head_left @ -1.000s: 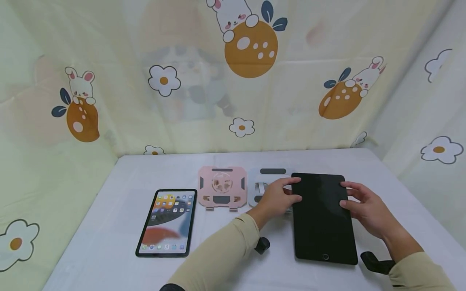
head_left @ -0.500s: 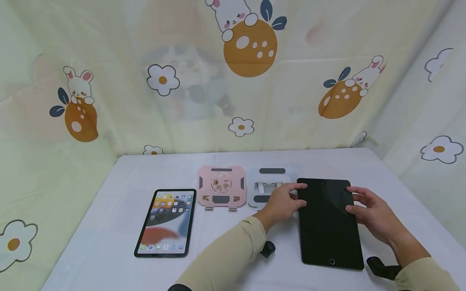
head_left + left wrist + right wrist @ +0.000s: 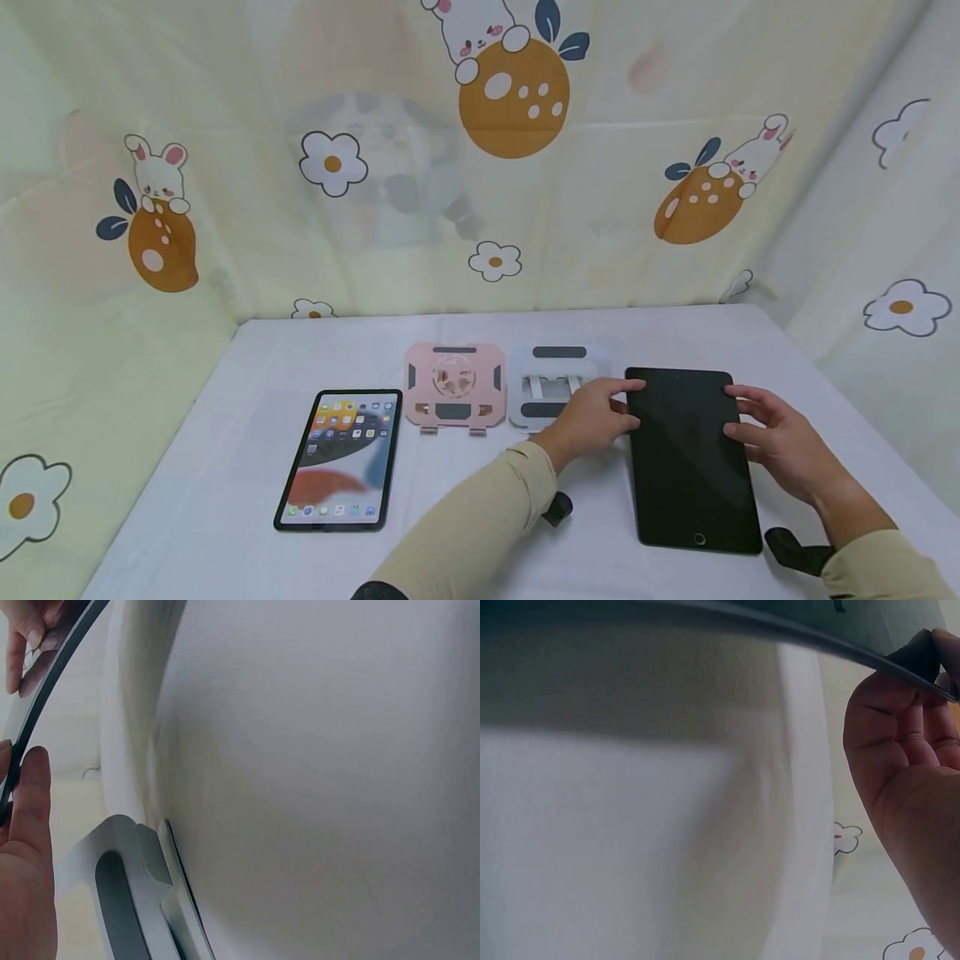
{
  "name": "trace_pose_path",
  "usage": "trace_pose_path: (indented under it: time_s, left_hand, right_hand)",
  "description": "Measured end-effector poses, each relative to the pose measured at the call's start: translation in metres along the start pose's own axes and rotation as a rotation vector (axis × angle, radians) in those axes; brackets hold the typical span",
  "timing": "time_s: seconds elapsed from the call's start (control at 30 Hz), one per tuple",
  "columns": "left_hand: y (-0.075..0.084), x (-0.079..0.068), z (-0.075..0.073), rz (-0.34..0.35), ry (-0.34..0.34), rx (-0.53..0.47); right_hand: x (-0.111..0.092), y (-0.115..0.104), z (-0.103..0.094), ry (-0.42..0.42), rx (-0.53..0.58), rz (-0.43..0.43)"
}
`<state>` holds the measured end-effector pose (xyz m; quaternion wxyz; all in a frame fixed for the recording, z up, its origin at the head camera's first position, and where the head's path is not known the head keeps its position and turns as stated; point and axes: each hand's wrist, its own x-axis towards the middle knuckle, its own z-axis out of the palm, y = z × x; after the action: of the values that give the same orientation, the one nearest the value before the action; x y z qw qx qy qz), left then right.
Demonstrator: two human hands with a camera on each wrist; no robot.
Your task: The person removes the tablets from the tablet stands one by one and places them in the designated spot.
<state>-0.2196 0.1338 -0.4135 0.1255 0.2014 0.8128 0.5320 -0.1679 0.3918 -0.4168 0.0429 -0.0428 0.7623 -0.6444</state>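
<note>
A black tablet point(image 3: 693, 458) with a dark screen and a round home button at its near edge is held between both hands. On its left edge, near the far corner, my left hand point(image 3: 600, 417) pinches it between thumb and fingers. My right hand point(image 3: 780, 437) grips the opposite edge at about the same height. In the right wrist view the tablet point(image 3: 795, 634) stands raised over the table, with a shadow under it. The left wrist view shows its thin edge between the left hand's point(image 3: 30, 825) thumb and fingers.
A second tablet point(image 3: 341, 458) with a lit screen of app icons lies at the left. Behind, side by side, lie a pink folding stand point(image 3: 455, 354) and a pale blue one point(image 3: 555, 364). A patterned curtain point(image 3: 420, 275) rises beyond the white table point(image 3: 225, 467).
Both hands have carried the black tablet a little to the right. More of the pale blue stand now shows. The lit tablet and the pink stand lie as before.
</note>
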Motion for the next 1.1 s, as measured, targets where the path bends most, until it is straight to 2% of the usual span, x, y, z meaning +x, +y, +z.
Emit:
trace_pose_path:
  time_s: [0.23, 0.4, 0.77, 1.1]
  left_hand:
    - [0.000, 0.000, 0.000, -0.036, -0.003, 0.001]
    - [0.002, 0.001, 0.004, -0.010, -0.012, 0.014]
    - [0.004, 0.000, 0.007, -0.009, 0.006, 0.041]
    - [0.001, -0.005, 0.005, -0.120, 0.006, -0.091]
  right_hand:
    - [0.001, 0.002, 0.000, 0.004, -0.021, 0.016]
    - [-0.001, 0.004, -0.003, 0.027, -0.077, 0.050]
    - [-0.006, 0.007, -0.007, 0.018, 0.022, 0.035]
    - [-0.009, 0.011, -0.006, 0.031, 0.085, 0.000]
